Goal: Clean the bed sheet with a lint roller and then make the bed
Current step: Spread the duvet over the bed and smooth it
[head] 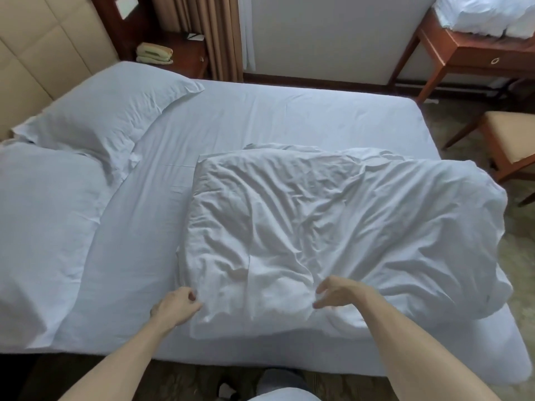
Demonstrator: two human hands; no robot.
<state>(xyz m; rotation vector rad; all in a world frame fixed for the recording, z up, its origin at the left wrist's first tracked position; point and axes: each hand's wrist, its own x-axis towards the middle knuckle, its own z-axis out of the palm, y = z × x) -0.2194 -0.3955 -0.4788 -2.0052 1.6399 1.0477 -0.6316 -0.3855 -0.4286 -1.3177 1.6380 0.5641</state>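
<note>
Pinching the near edge of the duvet (318, 227) between the curled fingers (189, 295) and thumb of the left hand (176, 306); gripping a small fold of white cloth right at the fingertips.

Holding the right hand (338, 293) half open just to the right of that grip; spreading thumb and fingers apart in a loose claw, grasping nothing. Hovering over or brushing the duvet's near edge, blurring too much to tell which.

Lying crumpled beyond and to the right of both sets of fingers: the duvet itself, bunching in deep folds, draping past the mattress edge well to the right of the right hand.

Stretching flat beneath the duvet, out to the left of the left fingers and far beyond them: the pale blue bed sheet (260, 117), showing only light creases.

Resting well to the left of the left fingers: near pillow (43, 227). Lying further off, its corner overlapping the near one: far pillow (107, 111), lying against a padded headboard (29, 53).

Standing far beyond the fingers, past the far pillow: bedside cabinet (191, 62) carrying a telephone (155, 53); hanging beside it, a brown curtain (220, 33).

Standing far beyond and to the right of the right fingers: wooden desk (463, 53) bearing heaped white bedding (486, 15); sitting nearer, a cushioned chair (515, 134).
</note>
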